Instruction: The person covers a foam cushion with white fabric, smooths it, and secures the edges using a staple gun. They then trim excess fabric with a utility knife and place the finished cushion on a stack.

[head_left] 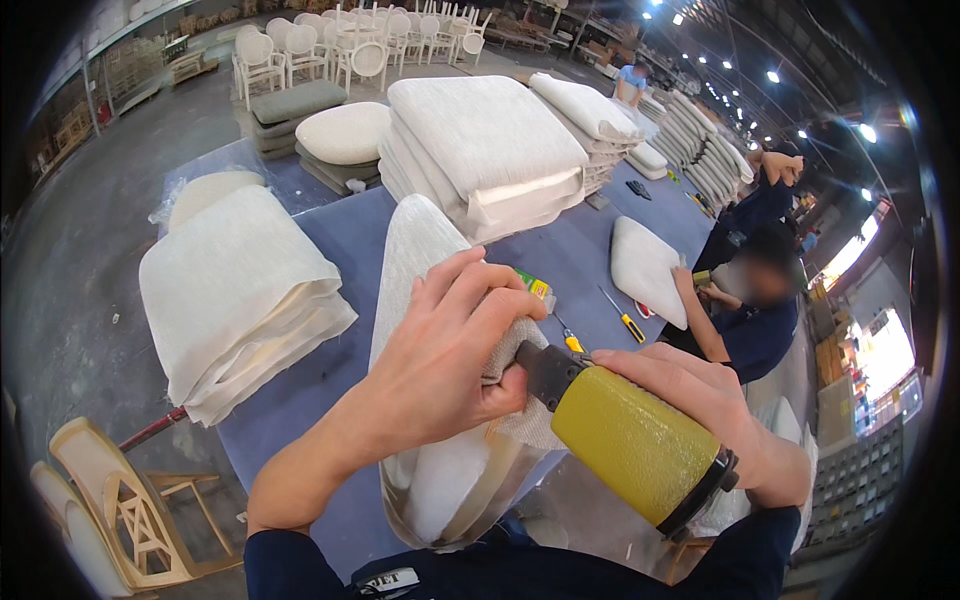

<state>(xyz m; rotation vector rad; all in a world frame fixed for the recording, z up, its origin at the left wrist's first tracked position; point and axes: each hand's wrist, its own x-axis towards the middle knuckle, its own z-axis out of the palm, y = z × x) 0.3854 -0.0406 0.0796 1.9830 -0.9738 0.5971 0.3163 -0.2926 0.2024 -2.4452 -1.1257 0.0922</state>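
A yellow tool (pixel 625 435) fills the right grip (pixel 690 390), left grip (pixel 455 340) pinching fabric (pixel 511 345) over a blue table (pixel 550 245), lamps (pixel 868 132) beyond.

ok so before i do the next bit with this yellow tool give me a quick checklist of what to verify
1. Left hand has a grip on the woven fabric: ok.
2. Right hand holds the yellow tool: ok.
3. Left thumb well clear of the tool's black nose: not ok, it sits right beside it.
4. Nose pressed on the fabric: cannot tell, the exact contact is hidden.
5. Tool loaded: cannot tell, its inside does not show.
6. Co-worker's hand away from the nose: ok, it is at another white cushion.
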